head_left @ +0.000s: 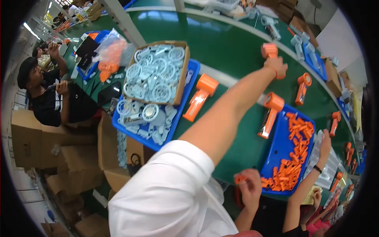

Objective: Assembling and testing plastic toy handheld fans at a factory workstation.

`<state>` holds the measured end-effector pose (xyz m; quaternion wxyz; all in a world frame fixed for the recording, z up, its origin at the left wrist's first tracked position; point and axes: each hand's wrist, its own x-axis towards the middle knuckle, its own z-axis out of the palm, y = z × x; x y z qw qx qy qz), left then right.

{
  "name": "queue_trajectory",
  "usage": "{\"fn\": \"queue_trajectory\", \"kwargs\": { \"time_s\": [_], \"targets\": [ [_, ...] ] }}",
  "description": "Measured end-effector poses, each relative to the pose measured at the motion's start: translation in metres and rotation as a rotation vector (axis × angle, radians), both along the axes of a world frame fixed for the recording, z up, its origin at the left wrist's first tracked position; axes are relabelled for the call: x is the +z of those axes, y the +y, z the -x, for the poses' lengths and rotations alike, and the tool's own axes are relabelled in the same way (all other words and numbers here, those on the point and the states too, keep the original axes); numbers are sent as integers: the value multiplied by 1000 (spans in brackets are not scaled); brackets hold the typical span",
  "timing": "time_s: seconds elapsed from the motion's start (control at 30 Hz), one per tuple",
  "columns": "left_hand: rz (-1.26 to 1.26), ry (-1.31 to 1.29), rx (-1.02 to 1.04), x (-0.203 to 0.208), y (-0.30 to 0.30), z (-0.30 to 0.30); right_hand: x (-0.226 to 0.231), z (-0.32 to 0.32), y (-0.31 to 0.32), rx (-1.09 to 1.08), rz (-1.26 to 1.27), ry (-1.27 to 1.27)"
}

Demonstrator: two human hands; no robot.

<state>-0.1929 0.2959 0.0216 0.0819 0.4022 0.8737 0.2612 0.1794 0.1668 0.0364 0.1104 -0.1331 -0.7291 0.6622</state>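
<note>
My left hand (277, 67) reaches far out over the green belt (233, 43) on a white-sleeved arm. It grips an orange hand-held fan body (269, 50) at the belt's middle. My right hand (248, 189) is low, by the near edge of a blue tray (276, 152) full of small orange parts (294, 158). It pinches one small orange part (239, 178) between its fingers.
Three more orange fan bodies (200, 96) (270, 112) (303, 87) lie on the belt. A cardboard box of white fan blades (158, 71) sits on a blue tray (189, 85). A co-worker's hand with a wristwatch (325, 144) rests beside the parts tray. Another person (43, 93) sits at left among cardboard boxes (27, 138).
</note>
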Motion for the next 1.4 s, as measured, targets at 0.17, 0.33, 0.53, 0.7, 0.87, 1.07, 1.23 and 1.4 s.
{"fn": "queue_trajectory", "kwargs": {
  "time_s": [0.17,0.33,0.53,0.7,0.87,1.07,1.23,1.4],
  "targets": [
    [-619,-477,-34,70,-129,-20,-4,38,-3,36,244,117],
    [-924,-673,-43,68,-264,-141,4,70,-9,-162,407,79],
    [-839,-1506,84,5,-342,-214,-22,64,-8,195,-1097,102],
    [-789,-1383,143,-12,-354,-216,-12,59,-14,-87,-1041,37],
    [-787,-1281,162,-21,-347,-213,-24,73,-40,-57,-1070,-403],
    [-818,-1317,50,-12,-337,-213,14,78,-50,-27,19,-186],
    [-783,-1320,-87,-23,-333,-214,6,74,-58,-90,165,-191],
    [-680,-900,-92,-27,-325,-218,1,72,-66,-210,129,-195]
  ]
}}
